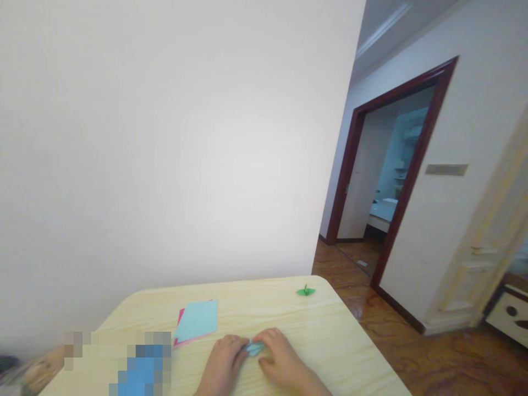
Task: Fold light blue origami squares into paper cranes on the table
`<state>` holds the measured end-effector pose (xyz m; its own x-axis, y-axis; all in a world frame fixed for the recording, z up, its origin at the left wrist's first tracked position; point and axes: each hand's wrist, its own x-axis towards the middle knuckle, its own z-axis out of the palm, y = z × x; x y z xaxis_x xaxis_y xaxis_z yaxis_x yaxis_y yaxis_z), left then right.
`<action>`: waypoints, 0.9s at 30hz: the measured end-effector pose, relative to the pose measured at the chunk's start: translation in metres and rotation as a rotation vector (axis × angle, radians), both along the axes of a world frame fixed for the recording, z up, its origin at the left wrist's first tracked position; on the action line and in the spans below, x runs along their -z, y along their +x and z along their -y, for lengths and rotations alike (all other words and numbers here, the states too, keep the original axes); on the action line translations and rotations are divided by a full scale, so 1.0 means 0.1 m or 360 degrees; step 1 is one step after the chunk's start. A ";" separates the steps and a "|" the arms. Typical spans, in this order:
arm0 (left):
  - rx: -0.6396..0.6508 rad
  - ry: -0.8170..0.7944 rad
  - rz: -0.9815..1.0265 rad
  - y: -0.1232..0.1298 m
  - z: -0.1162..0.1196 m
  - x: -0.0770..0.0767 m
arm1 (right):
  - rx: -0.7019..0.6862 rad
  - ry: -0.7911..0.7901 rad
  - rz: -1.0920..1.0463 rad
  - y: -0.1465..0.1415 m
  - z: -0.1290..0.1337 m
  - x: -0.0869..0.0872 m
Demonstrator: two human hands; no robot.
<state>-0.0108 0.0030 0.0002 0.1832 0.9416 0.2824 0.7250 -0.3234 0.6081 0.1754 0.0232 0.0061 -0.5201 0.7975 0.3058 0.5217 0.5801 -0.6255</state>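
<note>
Holding a small folded blue paper (254, 348) with left hand (225, 358) and right hand (281, 355) — fingers of both closed on it, one hand at each side, over the near part of the pale table (342, 352). Off to the left and a bit farther away, lying flat: a light blue sheet (198, 320) on top of a pink sheet (180, 317), not quite lined up. Near the far right corner — a little green folded paper (306, 292). Behind the table, a white wall (185, 143); to the right, a brown floor (367, 308).

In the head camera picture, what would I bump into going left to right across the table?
Light-blue sheet, left hand, folded blue paper, right hand, green paper shape.
</note>
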 end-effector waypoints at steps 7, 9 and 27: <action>-0.0028 -0.0064 0.0226 -0.01 -0.07 0.01 | 0.0202 -0.0169 0.0024 -0.14 -0.06 -0.05; -0.0012 -0.0085 0.0264 -0.02 -0.09 0.00 | 0.0275 -0.0307 0.0051 -0.19 -0.11 -0.06; 0.0096 0.0070 -0.0476 0.08 0.07 -0.09 | 0.0507 0.0002 0.0476 -0.21 -0.16 -0.17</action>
<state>-0.0031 -0.0043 0.0092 0.3198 0.9145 0.2478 0.8482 -0.3929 0.3553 0.1544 0.0391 0.0234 -0.3139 0.9322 0.1803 0.8331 0.3615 -0.4187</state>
